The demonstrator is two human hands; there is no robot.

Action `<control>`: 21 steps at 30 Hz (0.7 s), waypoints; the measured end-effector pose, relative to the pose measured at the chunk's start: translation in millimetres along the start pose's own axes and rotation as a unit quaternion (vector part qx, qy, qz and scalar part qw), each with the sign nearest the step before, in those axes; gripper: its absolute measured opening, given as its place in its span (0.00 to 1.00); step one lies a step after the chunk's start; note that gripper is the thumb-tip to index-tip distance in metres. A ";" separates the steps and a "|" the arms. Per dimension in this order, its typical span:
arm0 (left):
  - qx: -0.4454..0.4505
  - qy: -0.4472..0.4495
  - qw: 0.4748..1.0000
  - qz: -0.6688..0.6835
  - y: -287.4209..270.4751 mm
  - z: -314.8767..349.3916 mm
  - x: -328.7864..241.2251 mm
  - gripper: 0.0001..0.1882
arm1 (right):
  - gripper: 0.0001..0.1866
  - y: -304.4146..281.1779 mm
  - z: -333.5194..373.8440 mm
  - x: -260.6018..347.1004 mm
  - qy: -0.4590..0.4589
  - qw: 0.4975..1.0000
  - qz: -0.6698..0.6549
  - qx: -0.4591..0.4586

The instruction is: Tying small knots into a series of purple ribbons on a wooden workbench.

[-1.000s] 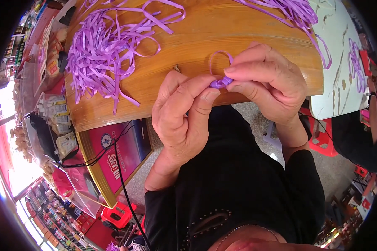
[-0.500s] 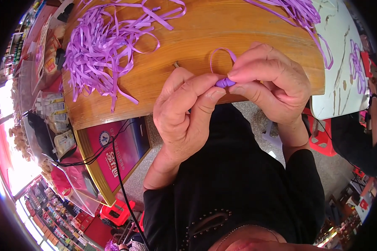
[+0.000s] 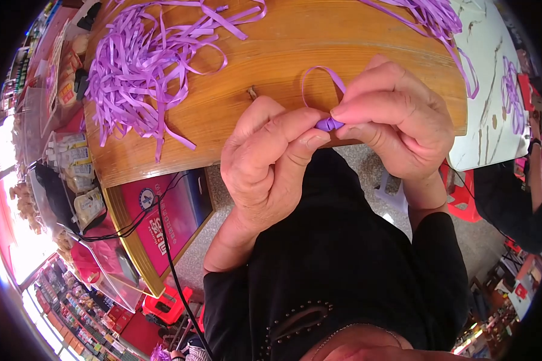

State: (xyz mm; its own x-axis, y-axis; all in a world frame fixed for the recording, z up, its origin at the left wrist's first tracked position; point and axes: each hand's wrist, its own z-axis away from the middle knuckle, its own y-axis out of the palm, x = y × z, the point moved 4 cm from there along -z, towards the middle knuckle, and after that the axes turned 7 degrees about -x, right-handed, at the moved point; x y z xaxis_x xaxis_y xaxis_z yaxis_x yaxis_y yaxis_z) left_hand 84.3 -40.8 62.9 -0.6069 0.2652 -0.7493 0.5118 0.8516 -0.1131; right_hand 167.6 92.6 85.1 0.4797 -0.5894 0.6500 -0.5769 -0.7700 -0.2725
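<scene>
Between both sets of fingertips is a small rolled or folded piece of purple ribbon [image 3: 329, 124], held just off the near edge of the wooden table. A thin loop of the same ribbon rises behind it over the tabletop. My left hand [image 3: 268, 156] pinches the roll from the left, thumb against forefinger. From the right, my right hand [image 3: 400, 117] pinches its other end between thumb and forefinger. The fingers hide much of the folded part. A large tangled heap of purple ribbon strips [image 3: 138, 72] lies on the table to the left.
Another bundle of purple ribbons [image 3: 433, 21] lies at the far right of the wooden table [image 3: 271, 54]. A white marbled table [image 3: 488, 90] adjoins it, with more ribbon on top. Black cables [image 3: 168, 240] hang at the left. A red stool [image 3: 462, 195] stands on the right.
Both hands and the folded ribbon have shifted slightly right. The ribbon loop behind them looks wider and leans into the right hand's fingers. Both pinches still hold.
</scene>
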 end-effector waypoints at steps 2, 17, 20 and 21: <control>-0.002 0.007 1.000 0.001 -0.3 0.6 1.7 0.12 | 0.10 -0.6 -1.5 2.5 -0.019 0.999 0.027 0.006; 0.016 0.052 0.998 -0.014 3.8 2.0 2.1 0.15 | 0.13 -2.9 -4.0 4.3 -0.052 0.996 0.038 0.053; 0.001 0.054 0.999 -0.011 5.7 4.8 4.9 0.15 | 0.12 -0.6 -1.5 1.2 -0.043 0.997 0.030 0.055; -0.003 0.045 0.999 -0.011 5.8 5.5 6.2 0.15 | 0.12 0.7 0.6 -2.3 -0.035 0.998 0.023 0.044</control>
State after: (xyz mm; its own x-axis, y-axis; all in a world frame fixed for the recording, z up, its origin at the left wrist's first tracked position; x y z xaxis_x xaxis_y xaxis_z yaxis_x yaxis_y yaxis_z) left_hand 86.9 -36.7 54.0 -0.6709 0.2859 -0.6842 0.4944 0.8601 -0.1254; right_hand 166.5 93.3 83.0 0.5001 -0.6380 0.5856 -0.5409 -0.7582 -0.3641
